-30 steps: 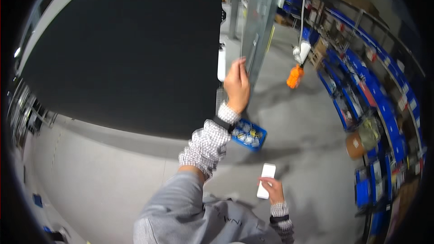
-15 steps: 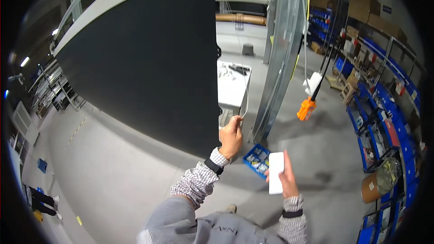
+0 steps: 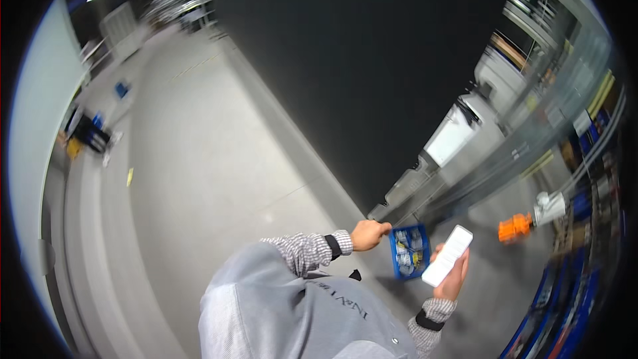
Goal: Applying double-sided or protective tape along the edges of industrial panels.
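Note:
My left hand (image 3: 369,234) is closed around the lower corner of a tall dark panel (image 3: 372,73), near a metal upright. Held up at chest height, a flat white rectangular device (image 3: 447,255) sits in my right hand (image 3: 454,278). Between the two hands, lower down on the floor, lies a blue crate (image 3: 409,251) with several small parts in it. My grey vest and checked sleeves fill the lower middle of the view.
An orange and white tool (image 3: 528,219) hangs on a cable at the right. Blue storage shelves (image 3: 571,306) run along the right edge. A white table (image 3: 452,139) stands behind the panel. Grey concrete floor (image 3: 199,179) stretches left, with small objects (image 3: 86,136) far off.
The view has swung to the left and tilted. My left hand has dropped from high on the upright to the panel's lower corner. My right hand has raised the white device.

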The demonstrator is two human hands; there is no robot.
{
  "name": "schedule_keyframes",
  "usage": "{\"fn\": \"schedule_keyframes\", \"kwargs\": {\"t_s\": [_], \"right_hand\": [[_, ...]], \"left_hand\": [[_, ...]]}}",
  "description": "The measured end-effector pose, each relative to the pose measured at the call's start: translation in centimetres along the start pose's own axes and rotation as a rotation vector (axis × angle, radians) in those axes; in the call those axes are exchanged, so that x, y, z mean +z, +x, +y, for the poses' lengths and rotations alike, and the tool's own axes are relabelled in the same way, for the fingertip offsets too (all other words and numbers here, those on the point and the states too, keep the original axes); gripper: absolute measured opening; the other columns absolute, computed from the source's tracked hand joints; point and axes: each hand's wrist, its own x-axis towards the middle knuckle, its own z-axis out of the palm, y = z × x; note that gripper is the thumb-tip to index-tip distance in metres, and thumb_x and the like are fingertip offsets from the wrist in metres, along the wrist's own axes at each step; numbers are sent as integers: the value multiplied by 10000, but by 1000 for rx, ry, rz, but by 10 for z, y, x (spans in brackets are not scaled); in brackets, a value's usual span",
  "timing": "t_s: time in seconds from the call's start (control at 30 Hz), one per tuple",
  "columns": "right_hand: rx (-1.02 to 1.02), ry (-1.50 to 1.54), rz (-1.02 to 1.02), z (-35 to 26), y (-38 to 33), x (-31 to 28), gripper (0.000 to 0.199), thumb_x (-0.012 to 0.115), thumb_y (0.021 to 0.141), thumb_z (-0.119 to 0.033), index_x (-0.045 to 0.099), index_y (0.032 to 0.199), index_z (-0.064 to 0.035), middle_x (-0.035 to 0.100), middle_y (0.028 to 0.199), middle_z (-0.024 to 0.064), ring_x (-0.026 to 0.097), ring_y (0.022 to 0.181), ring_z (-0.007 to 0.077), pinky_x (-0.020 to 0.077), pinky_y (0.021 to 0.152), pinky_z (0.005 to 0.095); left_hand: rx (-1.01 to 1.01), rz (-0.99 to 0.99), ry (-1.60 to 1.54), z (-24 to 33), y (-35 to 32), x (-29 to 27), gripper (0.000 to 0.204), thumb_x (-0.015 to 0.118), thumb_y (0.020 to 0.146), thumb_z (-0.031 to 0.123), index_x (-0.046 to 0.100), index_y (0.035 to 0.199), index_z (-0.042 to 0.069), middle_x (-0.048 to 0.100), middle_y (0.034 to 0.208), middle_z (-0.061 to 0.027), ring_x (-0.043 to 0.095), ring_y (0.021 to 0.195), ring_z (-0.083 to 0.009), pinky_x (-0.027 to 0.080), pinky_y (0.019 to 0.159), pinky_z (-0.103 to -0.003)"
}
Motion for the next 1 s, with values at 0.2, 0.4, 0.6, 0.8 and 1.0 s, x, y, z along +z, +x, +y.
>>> {"fn": "schedule_keyframes", "kwargs": {"t_s": [0.2,0.4,0.6,0.8,1.0], "right_hand": [[151,10,-189,-13,13,-11,485,453,887,-369,337,1224,-40,559,894,142,553,663,186,467,597,273],[237,-74,-417,-20,25,-56,518,483,867,-382,344,1213,-22,566,884,149,566,670,184,470,586,273],[359,-68,-476,-24,23,-110,479,483,871,-368,355,1172,-18,579,857,142,581,650,185,472,594,282],[467,96,-318,-7,3,-125,336,347,932,-328,414,1100,-45,591,848,142,591,656,211,490,599,301],[375,46,-489,-2,-15,-112,365,307,944,-281,343,1211,-35,539,1062,155,562,891,196,468,756,287]], "left_hand": [[-178,89,21,16,-7,-6,177,460,726,74,548,873,116,612,716,-114,589,675,-316,446,572,-436],[-371,242,25,35,-10,40,122,519,704,91,554,817,122,605,678,-98,589,676,-319,457,583,-413],[-516,515,94,74,-23,66,291,519,827,186,492,1101,92,540,1021,-134,560,846,-327,474,685,-395],[-541,344,-757,150,-50,109,411,525,860,309,427,1154,39,521,1007,-80,531,838,-174,443,696,-287],[-515,-19,-1247,215,-32,99,319,544,859,296,502,1036,34,584,884,-48,577,733,-119,491,657,-258]]}}
